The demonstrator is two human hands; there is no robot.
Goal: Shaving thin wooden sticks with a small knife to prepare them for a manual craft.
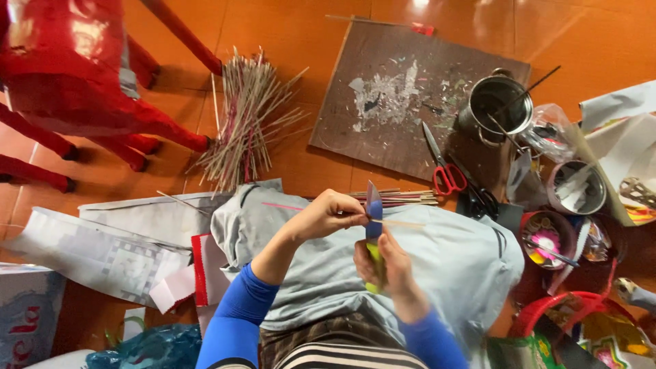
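My left hand (pixel 326 213) pinches a thin stick (pixel 403 223) that points to the right, with a pink length showing to the left of the hand. My right hand (pixel 386 262) grips a knife with a yellow-green handle (pixel 374 256); its blue blade (pixel 373 205) stands upright against the stick, close to my left fingers. Both hands work above a light grey cloth (pixel 451 260) spread over my lap. Blue sleeves cover both forearms.
A dark board (pixel 383 130) with paper scraps lies ahead, red-handled scissors (pixel 443 167) on its edge. A bundle of sticks (pixel 246 123) lies left of it by a red stool (pixel 75 75). A metal pot (pixel 497 104), cups and a red basket (pixel 567 307) crowd the right. Papers lie left.
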